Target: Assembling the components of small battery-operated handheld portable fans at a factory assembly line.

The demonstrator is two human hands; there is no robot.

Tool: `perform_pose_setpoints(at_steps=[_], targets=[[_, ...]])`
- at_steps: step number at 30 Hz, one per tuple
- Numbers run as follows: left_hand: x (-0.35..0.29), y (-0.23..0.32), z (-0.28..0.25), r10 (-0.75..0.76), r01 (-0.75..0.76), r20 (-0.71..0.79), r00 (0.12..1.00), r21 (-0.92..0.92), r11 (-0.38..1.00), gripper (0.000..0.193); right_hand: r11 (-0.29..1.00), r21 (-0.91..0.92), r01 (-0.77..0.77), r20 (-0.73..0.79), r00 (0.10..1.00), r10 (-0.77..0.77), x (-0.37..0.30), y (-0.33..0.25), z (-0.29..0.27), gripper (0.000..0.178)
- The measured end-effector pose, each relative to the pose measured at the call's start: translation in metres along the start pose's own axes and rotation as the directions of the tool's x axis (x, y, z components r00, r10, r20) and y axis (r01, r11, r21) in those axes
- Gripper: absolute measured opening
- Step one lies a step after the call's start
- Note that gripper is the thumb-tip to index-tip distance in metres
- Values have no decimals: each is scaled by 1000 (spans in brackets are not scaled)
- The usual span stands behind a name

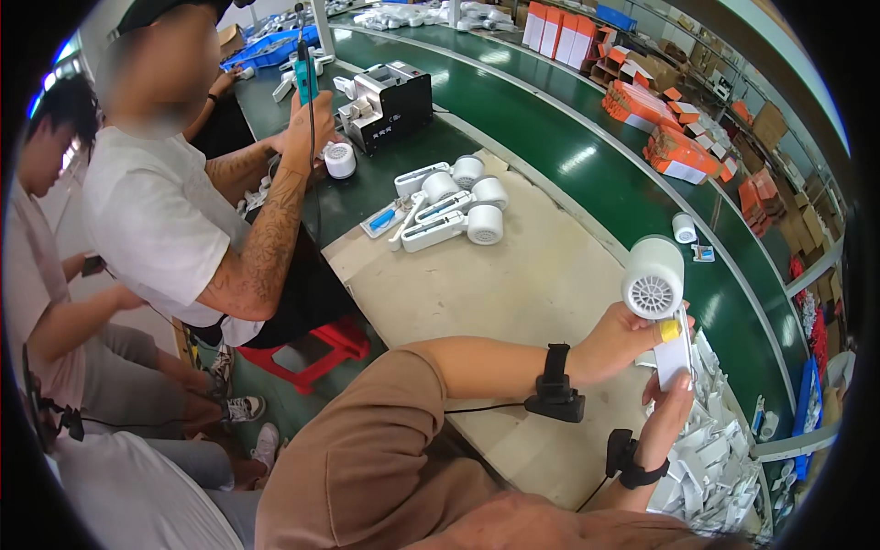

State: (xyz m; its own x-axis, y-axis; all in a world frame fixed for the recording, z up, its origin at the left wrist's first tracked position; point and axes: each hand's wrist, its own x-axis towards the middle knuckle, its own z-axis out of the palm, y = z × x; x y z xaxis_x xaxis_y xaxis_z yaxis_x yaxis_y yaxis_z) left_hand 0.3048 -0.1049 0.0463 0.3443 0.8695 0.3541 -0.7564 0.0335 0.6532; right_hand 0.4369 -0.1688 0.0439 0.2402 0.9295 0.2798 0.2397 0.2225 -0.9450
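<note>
Both of my hands hold one white handheld unit [654,280] at the right. It has a round head with a spoked grille, like a small fan or hair dryer, and a flat white handle pointing down. My left hand [610,344] grips the handle just below the head, its thumb tip wrapped in yellow. At the lower end of the handle, the fingers of my right hand [667,412] close on it. Black straps with small boxes sit on both wrists. Beyond my left forearm, several similar white units [458,202] with open handles lie grouped on the beige board [522,275].
A heap of white plastic parts [710,458] lies beside my right hand. The green conveyor [568,147] curves past, carrying a white unit [684,228]. At the left, a co-worker holds a teal electric screwdriver [305,78] near a black machine [390,105]. A red stool [321,353] stands below.
</note>
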Motion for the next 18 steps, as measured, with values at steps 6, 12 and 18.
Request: perform_pose_setpoints(at_steps=[6, 12, 18], targets=[[-5, 4, 6, 72, -70, 34, 997, -44, 997, 37, 946, -303, 119, -133, 977, -166, -7, 8, -10, 46], [-20, 9, 25, 229, -226, 15, 973, 234, 946, 26, 944, -194, 265, -152, 943, -296, -2, 42, -24, 44], [-18, 0, -34, 5, -12, 32, 999, 214, 977, 38, 992, 77, 100, 30, 994, -103, 1, -1, 13, 20]])
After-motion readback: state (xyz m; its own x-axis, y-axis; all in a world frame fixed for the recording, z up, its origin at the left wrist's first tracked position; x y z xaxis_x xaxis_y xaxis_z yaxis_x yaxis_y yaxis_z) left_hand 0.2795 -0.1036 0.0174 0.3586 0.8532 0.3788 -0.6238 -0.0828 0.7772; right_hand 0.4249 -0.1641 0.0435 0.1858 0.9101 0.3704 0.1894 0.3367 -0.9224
